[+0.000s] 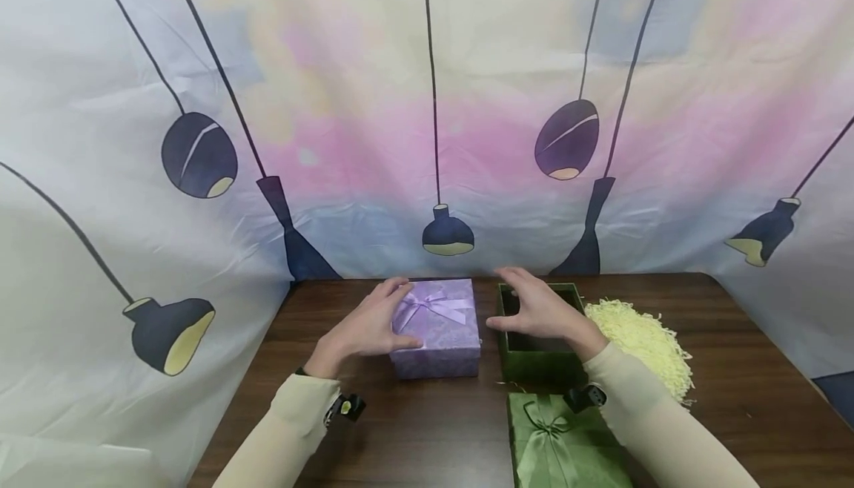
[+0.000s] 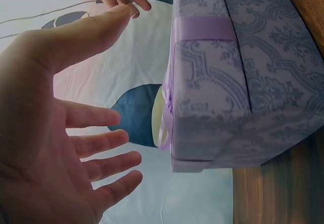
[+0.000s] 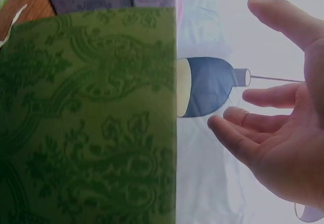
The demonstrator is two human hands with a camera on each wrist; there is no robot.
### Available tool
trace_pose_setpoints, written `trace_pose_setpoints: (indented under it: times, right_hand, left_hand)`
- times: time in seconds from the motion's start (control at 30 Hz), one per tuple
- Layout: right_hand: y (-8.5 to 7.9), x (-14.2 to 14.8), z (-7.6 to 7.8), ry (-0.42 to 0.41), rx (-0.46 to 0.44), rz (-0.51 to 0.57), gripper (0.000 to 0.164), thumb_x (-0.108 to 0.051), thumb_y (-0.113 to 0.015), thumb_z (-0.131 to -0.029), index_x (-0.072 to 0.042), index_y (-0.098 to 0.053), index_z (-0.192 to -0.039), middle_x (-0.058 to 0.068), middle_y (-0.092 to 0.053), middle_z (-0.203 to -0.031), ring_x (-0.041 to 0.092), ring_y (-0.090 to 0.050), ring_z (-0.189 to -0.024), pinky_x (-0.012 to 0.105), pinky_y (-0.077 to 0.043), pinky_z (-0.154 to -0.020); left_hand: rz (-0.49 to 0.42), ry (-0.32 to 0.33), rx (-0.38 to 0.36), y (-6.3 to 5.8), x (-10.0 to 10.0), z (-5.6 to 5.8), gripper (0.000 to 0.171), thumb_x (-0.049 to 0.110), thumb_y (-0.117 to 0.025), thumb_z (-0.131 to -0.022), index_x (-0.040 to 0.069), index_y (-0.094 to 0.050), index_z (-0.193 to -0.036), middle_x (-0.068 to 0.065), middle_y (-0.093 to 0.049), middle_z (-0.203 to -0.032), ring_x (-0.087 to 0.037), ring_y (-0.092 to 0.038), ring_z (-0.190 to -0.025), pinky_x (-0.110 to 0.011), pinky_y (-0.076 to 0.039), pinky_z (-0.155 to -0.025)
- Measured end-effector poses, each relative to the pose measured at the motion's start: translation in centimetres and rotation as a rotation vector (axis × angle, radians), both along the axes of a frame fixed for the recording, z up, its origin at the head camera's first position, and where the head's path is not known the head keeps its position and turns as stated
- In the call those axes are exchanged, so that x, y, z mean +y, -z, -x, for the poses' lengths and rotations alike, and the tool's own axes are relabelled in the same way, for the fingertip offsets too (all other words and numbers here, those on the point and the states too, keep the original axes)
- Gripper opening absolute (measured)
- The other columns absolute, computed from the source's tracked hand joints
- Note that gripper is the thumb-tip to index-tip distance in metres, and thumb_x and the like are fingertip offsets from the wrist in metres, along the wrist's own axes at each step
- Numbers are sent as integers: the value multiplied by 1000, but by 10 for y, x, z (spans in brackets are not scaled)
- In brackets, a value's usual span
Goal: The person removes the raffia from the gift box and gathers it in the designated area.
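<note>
A lidded purple gift box (image 1: 437, 362) with a ribbon bow (image 1: 430, 306) stands on the brown table. My left hand (image 1: 370, 321) hovers at its left side, fingers spread and thumb apart; the left wrist view shows a gap between that hand (image 2: 81, 148) and the box (image 2: 212, 82). Above the open green box base (image 1: 540, 363) is my right hand (image 1: 537, 310), fingers extended, holding nothing. In the right wrist view the hand (image 3: 283, 127) is beside the green box wall (image 3: 91, 122), not touching it. The green lid (image 1: 560, 443) with a bow lies in front, partly hidden by the right forearm.
A heap of pale yellow shredded paper (image 1: 640, 347) lies right of the green box, partly behind the right sleeve. A cloth backdrop (image 1: 373, 236) printed with hanging lamps rises behind the table's back edge. Bare wood (image 1: 414, 429) shows in front of the purple box.
</note>
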State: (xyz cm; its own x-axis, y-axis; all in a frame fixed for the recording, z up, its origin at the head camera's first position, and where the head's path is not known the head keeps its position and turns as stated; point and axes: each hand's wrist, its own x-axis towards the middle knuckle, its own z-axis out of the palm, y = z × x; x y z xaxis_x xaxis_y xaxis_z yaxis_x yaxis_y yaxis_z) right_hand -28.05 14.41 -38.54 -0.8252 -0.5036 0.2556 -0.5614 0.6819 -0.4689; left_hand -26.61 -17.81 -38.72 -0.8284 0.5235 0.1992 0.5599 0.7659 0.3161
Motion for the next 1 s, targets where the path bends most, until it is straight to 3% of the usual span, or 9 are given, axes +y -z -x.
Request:
trace_pose_setpoints:
  times: [0.33, 0.57, 0.73, 1.0]
  right_hand:
    - [10, -10, 1, -6, -24, 5, 97, -49, -78, -76, 6, -37, -146, 25, -43, -145, 37, -49, -127, 52, -43, -103]
    - [11, -16, 7, -3, -80, 36, 103, -52, -79, -75, 1, -32, -149, 22, -39, -149, 32, -59, -115, 48, -48, -98]
    - [11, -21, 10, -8, -97, 43, 103, -52, -78, -75, 2, -31, -149, 23, -38, -149, 34, -59, -116, 48, -48, -98]
    - [20, -25, 8, -5, -109, 34, 102, -53, -77, -75, 3, -34, -148, 22, -41, -148, 36, -52, -126, 49, -44, -102]
  left_hand:
    - [-38, -5, -60, 8, -11, 2, 102, 47, -83, -71, -3, -36, -147, -18, -35, -149, -31, -38, -136, -47, -37, -110]
    - [-17, -7, -82, 7, -18, 6, 106, 48, -84, -70, -4, -34, -148, -20, -33, -150, -33, -40, -135, -46, -39, -108]
    - [-47, -29, -94, 9, -22, 7, 105, 44, -87, -68, -4, -36, -147, -20, -35, -149, -33, -43, -133, -47, -40, -108]
    - [-70, -37, -131, 25, -22, 7, 107, 51, -84, -69, -1, -35, -148, -18, -36, -148, -31, -46, -131, -47, -41, -106]
